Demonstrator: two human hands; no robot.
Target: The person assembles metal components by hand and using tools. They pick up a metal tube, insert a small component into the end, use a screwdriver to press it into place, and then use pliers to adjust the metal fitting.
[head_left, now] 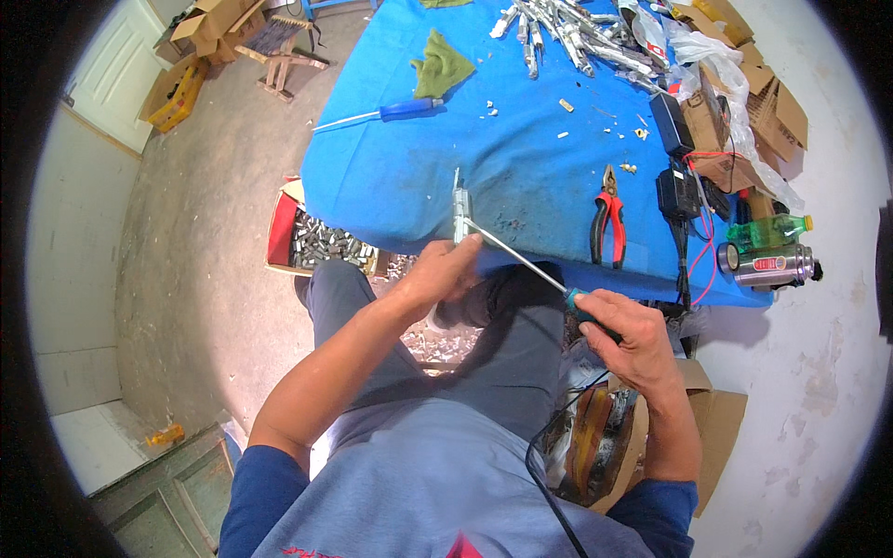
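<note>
My left hand (446, 272) is closed around the lower end of a slim silvery metal part (461, 206), which points away from me at the near edge of the blue-covered table (549, 177). A screwdriver (521, 258) with a teal handle is gripped in my right hand (628, 330). Its long shaft slants up to the left, and the tip meets the metal part just above my left fingers. Whether the tip is wedged in or only touching, I cannot tell. Red-and-black pliers (608, 219) lie on the cloth beyond my right hand.
Left on the table are a blue-handled screwdriver (406, 110) and a green rag (441, 65). Silvery tubular parts (567, 33) are heaped at the back. Black power adapters (677, 191), a green bottle (777, 231) and a steel flask (767, 266) line the right. A box (284, 228) below holds small metal pieces.
</note>
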